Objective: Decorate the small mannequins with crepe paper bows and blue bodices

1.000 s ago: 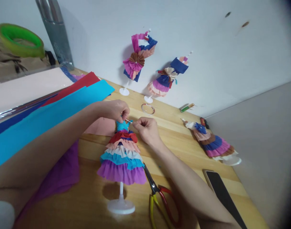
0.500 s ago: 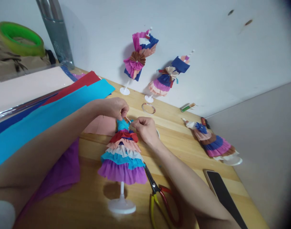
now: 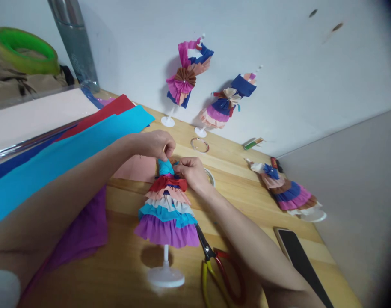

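Observation:
A small dress of crepe paper [image 3: 168,207] stands on a white stand [image 3: 166,277], with ruffled tiers in red, peach, white, blue and purple below a blue bodice [image 3: 165,167]. My left hand [image 3: 158,144] is closed in a pinch at the bodice's top edge. From the right, my right hand [image 3: 193,172] pinches the bodice's side near the shoulder; its fingertips are partly hidden. A bit of brown paper shows between the two hands. Scissors [image 3: 208,253] with red and yellow handles lie beside the skirt, right of the stand.
Crepe paper sheets [image 3: 118,122] are stacked at left, purple paper [image 3: 89,231] below them. Two dressed stands [image 3: 184,83] lean near the wall; another paper dress [image 3: 287,192] lies right, near a phone [image 3: 300,256]. A tape roll [image 3: 211,177] sits behind my right hand.
My hands have come closer to the bodice, and the thin pale strip between them no longer shows. The dress has shifted slightly right.

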The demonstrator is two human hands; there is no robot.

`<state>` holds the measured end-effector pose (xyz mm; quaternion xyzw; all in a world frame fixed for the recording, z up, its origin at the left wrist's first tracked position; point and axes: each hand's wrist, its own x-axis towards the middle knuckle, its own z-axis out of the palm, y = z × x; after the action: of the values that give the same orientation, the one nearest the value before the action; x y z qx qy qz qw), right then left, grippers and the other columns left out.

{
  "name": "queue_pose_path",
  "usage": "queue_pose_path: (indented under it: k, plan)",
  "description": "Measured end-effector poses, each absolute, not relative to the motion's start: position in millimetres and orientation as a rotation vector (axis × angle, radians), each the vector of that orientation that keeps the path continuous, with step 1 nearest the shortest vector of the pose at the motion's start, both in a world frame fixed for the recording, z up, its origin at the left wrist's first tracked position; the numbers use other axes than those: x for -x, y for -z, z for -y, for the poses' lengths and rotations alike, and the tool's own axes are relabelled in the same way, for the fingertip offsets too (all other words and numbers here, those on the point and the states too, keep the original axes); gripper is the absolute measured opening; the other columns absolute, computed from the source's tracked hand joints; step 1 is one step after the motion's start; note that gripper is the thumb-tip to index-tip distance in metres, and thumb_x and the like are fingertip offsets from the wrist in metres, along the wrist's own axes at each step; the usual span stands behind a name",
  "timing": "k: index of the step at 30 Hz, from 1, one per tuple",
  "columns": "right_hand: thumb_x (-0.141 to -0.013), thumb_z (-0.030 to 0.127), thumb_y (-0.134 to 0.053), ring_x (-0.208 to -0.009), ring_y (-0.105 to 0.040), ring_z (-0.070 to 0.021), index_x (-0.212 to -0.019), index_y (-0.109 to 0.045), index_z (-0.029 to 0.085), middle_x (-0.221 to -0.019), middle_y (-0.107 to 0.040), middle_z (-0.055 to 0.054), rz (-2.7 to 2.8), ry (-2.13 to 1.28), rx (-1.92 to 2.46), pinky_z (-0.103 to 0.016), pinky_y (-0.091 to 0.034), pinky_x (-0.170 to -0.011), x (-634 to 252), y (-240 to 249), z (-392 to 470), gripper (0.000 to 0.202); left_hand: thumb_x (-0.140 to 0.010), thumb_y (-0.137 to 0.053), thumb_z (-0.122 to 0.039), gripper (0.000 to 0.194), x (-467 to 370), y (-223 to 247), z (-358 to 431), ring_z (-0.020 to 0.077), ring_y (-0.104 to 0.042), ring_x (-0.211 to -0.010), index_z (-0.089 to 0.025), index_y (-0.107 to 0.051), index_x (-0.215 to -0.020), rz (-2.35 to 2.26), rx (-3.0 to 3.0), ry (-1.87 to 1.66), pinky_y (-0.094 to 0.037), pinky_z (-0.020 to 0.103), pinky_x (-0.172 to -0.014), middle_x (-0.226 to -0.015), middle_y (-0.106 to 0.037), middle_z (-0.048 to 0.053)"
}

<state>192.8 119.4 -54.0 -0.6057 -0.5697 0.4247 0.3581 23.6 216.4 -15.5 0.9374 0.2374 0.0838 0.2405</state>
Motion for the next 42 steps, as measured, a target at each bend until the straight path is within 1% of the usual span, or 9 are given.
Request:
queue_pose_path:
  k: [5, 10, 17, 21, 24, 28, 31, 35, 42]
  plan:
    - [-0.058, 0.028, -0.057, -0.042, -0.031, -0.0081, -0.042, -0.048, 0.019, -0.04, -0.04, 0.005, 1.446, -1.134, 1.561, -0.024, -0.024, -0.043, -193.8, 57.6, -120.3, 0.02, -0.067, -0.068, -0.011, 0.006, -27.4, 17.2, -214.2, 0.0087, -0.057, -0.063, -0.013, -0.068, -0.073, -0.709, -2.505, -0.202, -0.037, 0.018, -0.059, -0.072, -0.069, -0.002]
    - [-0.058, 0.029, -0.06, -0.043, -0.03, -0.0074, -0.043, -0.048, 0.019, -0.041, -0.04, 0.006, 1.418, -1.157, 1.56, -0.024, -0.024, -0.043, -192.6, 57.0, -118.7, 0.021, -0.066, -0.066, -0.008, 0.006, -28.2, 17.6, -213.4, 0.0075, -0.056, -0.059, -0.013, -0.066, -0.069, -0.715, -2.454, -0.209, -0.037, 0.017, -0.056, -0.067, -0.066, -0.003]
    - [-0.057, 0.031, -0.061, -0.039, -0.032, -0.0072, -0.043, -0.049, 0.019, -0.039, -0.042, 0.005, 1.379, -1.197, 1.54, -0.023, -0.024, -0.042, -191.9, 60.1, -119.0, 0.022, -0.07, -0.069, -0.013, 0.018, -20.7, 6.9, -212.4, 0.0087, -0.055, -0.063, -0.014, -0.073, -0.087, -0.651, -2.427, -0.122, -0.038, 0.018, -0.06, -0.076, -0.069, -0.002]
    - [-0.059, 0.033, -0.062, -0.037, -0.033, -0.0074, -0.045, -0.049, 0.02, -0.039, -0.043, 0.005, 1.369, -1.198, 1.513, -0.024, -0.025, -0.042, -195.3, 61.6, -119.6, 0.023, -0.069, -0.073, -0.016, 0.014, -20.2, 5.4, -211.8, 0.008, -0.053, -0.061, -0.014, -0.073, -0.083, -0.611, -2.461, -0.095, -0.037, 0.018, -0.06, -0.075, -0.068, -0.002]
    - [-0.061, 0.036, -0.062, -0.039, -0.033, -0.0077, -0.047, -0.048, 0.02, -0.04, -0.042, 0.005, 1.366, -1.151, 1.495, -0.024, -0.025, -0.042, -200.2, 62.2, -119.7, 0.026, -0.068, -0.073, -0.014, 0.013, -21.2, 7.1, -212.4, 0.0075, -0.052, -0.06, -0.014, -0.073, -0.081, -0.624, -2.488, -0.109, -0.037, 0.017, -0.058, -0.073, -0.067, -0.002]
    - [-0.063, 0.037, -0.064, -0.042, -0.038, -0.0084, -0.048, -0.049, 0.02, -0.044, -0.047, 0.004, 1.383, -1.11, 1.484, -0.024, -0.029, -0.045, -203.6, 63.3, -119.8, 0.028, -0.066, -0.072, -0.008, 0.014, -21.7, 9.1, -213.2, 0.0078, -0.054, -0.062, -0.014, -0.071, -0.078, -0.602, -2.511, -0.15, -0.038, 0.015, -0.058, -0.072, -0.066, -0.002]
    - [-0.064, 0.038, -0.064, -0.039, -0.037, -0.0081, -0.049, -0.049, 0.02, -0.042, -0.047, 0.004, 1.395, -1.113, 1.497, -0.024, -0.027, -0.043, -202.0, 63.2, -119.1, 0.028, -0.064, -0.07, -0.005, 0.011, -21.4, 9.6, -213.4, 0.0077, -0.052, -0.059, -0.014, -0.068, -0.071, -0.591, -2.527, -0.172, -0.037, 0.016, -0.056, -0.068, -0.064, -0.002]
    - [-0.067, 0.041, -0.062, -0.036, -0.037, -0.0086, -0.052, -0.05, 0.02, -0.039, -0.047, 0.004, 1.408, -1.125, 1.518, -0.024, -0.026, -0.042, -198.7, 61.5, -117.3, 0.028, -0.065, -0.07, -0.007, 0.009, -21.6, 9.1, -213.3, 0.0078, -0.052, -0.057, -0.013, -0.067, -0.071, -0.599, -2.519, -0.159, -0.037, 0.017, -0.057, -0.065, -0.062, -0.003]
    - [-0.063, 0.038, -0.062, -0.045, -0.036, -0.0087, -0.049, -0.049, 0.02, -0.045, -0.047, 0.003, 1.451, -1.122, 1.534, -0.024, -0.027, -0.045, -194.5, 56.8, -113.9, 0.027, -0.065, -0.07, -0.005, 0.012, -23.9, 6.5, -211.0, 0.0065, -0.049, -0.055, -0.014, -0.064, -0.07, -0.635, -2.498, -0.153, -0.036, 0.016, -0.056, -0.061, -0.058, -0.006]
